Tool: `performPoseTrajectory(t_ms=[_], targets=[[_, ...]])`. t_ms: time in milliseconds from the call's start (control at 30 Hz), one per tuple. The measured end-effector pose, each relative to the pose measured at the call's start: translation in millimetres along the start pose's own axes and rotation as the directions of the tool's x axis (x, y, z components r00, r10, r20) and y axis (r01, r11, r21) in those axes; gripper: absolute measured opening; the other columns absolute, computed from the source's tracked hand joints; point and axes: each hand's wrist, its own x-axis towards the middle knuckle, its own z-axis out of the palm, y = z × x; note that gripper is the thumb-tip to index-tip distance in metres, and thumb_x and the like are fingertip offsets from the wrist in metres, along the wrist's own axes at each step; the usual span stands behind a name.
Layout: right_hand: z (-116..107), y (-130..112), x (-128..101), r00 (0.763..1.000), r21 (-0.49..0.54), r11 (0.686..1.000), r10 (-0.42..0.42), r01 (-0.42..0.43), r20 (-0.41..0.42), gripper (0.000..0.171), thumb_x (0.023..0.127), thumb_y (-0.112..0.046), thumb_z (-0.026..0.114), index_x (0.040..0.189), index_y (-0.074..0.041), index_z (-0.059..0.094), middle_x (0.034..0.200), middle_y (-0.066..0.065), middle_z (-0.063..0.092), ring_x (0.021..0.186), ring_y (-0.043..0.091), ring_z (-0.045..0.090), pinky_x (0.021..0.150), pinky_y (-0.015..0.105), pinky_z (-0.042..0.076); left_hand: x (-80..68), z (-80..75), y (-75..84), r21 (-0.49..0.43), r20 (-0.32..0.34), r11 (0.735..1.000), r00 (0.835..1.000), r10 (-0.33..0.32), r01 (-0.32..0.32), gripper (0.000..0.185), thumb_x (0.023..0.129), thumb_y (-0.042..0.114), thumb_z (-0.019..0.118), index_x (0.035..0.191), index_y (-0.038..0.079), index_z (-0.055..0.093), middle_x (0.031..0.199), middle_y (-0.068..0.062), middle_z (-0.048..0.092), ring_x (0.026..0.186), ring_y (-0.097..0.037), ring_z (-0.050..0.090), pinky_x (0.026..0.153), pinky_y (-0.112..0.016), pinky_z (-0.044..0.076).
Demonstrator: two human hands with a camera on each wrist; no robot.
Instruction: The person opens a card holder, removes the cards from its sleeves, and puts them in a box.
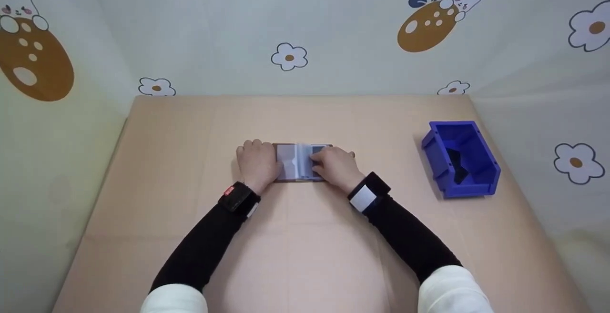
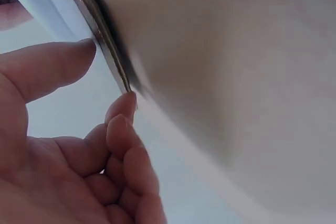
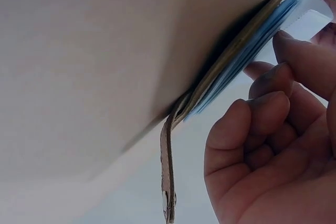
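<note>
An open brown card holder (image 1: 299,161) with clear plastic sleeves lies flat in the middle of the tan table (image 1: 190,127). My left hand (image 1: 259,161) holds its left half: in the left wrist view the thumb lies on a sleeve and curled fingertips (image 2: 126,103) meet the cover's edge (image 2: 107,56). My right hand (image 1: 331,163) is on the right half, fingers curled at the stack of sleeves (image 3: 252,45). The right hand (image 3: 273,103) sits just under the sleeve edges. A thin strap (image 3: 167,171) hangs from the cover.
A blue plastic bin (image 1: 460,158) stands on the table to the right, with something dark inside. Patterned cloth walls (image 1: 295,41) close in the back and both sides.
</note>
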Motion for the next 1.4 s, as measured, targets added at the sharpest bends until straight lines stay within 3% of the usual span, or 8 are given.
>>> performPoseTrajectory(t_ms=[100, 233, 400, 667, 833, 1067, 1300, 1400], targets=[[0, 1, 1, 1.0, 0.005, 1.0, -0.012, 0.012, 0.0, 0.004, 0.087, -0.015, 0.074, 0.089, -0.012, 0.072, 0.087, 0.006, 0.066, 0.082, 0.023, 0.061, 0.065, 0.042, 0.044, -4.1, -1.6, 9.3, 0.021, -0.043, 0.994, 0.993, 0.111, -0.11, 0.031, 0.083, 0.029, 0.072, 0.091, -0.001, 0.066, 0.09, -0.015, 0.059, 0.091, -0.034, 0.053, 0.081, -0.046, 0.039], [0, 0, 1, 1.0, -0.002, 1.0, -0.01, 0.01, -0.007, 0.004, 0.087, -0.015, 0.074, 0.091, -0.014, 0.074, 0.087, 0.006, 0.067, 0.081, 0.022, 0.061, 0.062, 0.043, 0.043, -9.3, -1.6, 21.1, 0.017, -0.033, 0.966, 0.965, 0.26, -0.26, 0.044, 0.08, 0.039, 0.079, 0.098, 0.001, 0.067, 0.094, -0.013, 0.06, 0.093, -0.031, 0.053, 0.08, -0.045, 0.039], [0, -1, 0, 1.0, -0.023, 1.0, -0.006, 0.006, -0.002, 0.007, 0.088, -0.017, 0.074, 0.094, -0.018, 0.075, 0.087, 0.005, 0.068, 0.08, 0.021, 0.06, 0.06, 0.043, 0.041, -10.5, 4.7, 29.0, 0.028, -0.008, 0.941, 0.941, 0.338, -0.338, 0.042, 0.076, 0.036, 0.08, 0.096, 0.002, 0.065, 0.098, -0.013, 0.061, 0.096, -0.031, 0.053, 0.083, -0.046, 0.039], [1, -1, 1, 1.0, -0.005, 1.0, -0.014, 0.013, -0.013, 0.015, 0.088, -0.015, 0.073, 0.102, -0.015, 0.077, 0.092, 0.006, 0.07, 0.084, 0.023, 0.063, 0.065, 0.045, 0.046, -9.3, 10.7, 31.3, 0.088, -0.051, 0.92, 0.92, 0.388, -0.383, 0.037, 0.075, 0.031, 0.082, 0.092, 0.003, 0.064, 0.096, -0.014, 0.06, 0.096, -0.032, 0.053, 0.085, -0.048, 0.04], [2, -1, -1, 1.0, -0.035, 0.999, -0.013, 0.012, -0.028, 0.004, 0.088, -0.016, 0.074, 0.091, -0.014, 0.074, 0.086, 0.006, 0.066, 0.082, 0.024, 0.062, 0.06, 0.044, 0.044, -11.3, 12.2, 31.3, 0.089, -0.058, 0.919, 0.919, 0.39, -0.384, 0.036, 0.077, 0.03, 0.081, 0.093, 0.003, 0.064, 0.098, -0.014, 0.06, 0.098, -0.032, 0.053, 0.086, -0.047, 0.04], [2, -2, -3, 0.998, -0.083, 0.996, -0.019, 0.015, -0.055, 0.011, 0.087, -0.018, 0.075, 0.084, -0.01, 0.068, 0.084, 0.008, 0.066, 0.082, 0.027, 0.064, 0.059, 0.045, 0.047, -12.7, 12.9, 30.0, 0.084, -0.062, 0.916, 0.916, 0.397, -0.391, 0.031, 0.079, 0.026, 0.078, 0.095, 0.002, 0.065, 0.102, -0.014, 0.061, 0.102, -0.032, 0.053, 0.088, -0.047, 0.039], [0, -1, -5, 0.997, -0.08, 0.997, -0.021, 0.016, -0.071, 0.012, 0.086, -0.02, 0.076, 0.083, -0.012, 0.067, 0.09, 0.009, 0.069, 0.088, 0.029, 0.066, 0.063, 0.05, 0.05, -14.3, 12.9, 25.4, 0.063, -0.146, 0.914, 0.902, 0.406, -0.401, 0.019, 0.082, 0.022, 0.071, 0.085, 0.005, 0.063, 0.096, -0.012, 0.061, 0.098, -0.033, 0.054, 0.083, -0.046, 0.04], [0, -1, -5, 0.996, -0.073, 0.997, -0.028, 0.022, -0.079, 0.016, 0.085, -0.019, 0.076, 0.079, -0.012, 0.063, 0.085, 0.008, 0.067, 0.084, 0.028, 0.065, 0.06, 0.05, 0.05, -15.7, 11.1, 22.6, 0.033, -0.164, 0.921, 0.907, 0.388, -0.388, 0.021, 0.081, 0.024, 0.073, 0.082, 0.006, 0.061, 0.093, -0.012, 0.06, 0.096, -0.032, 0.054, 0.08, -0.045, 0.04]])
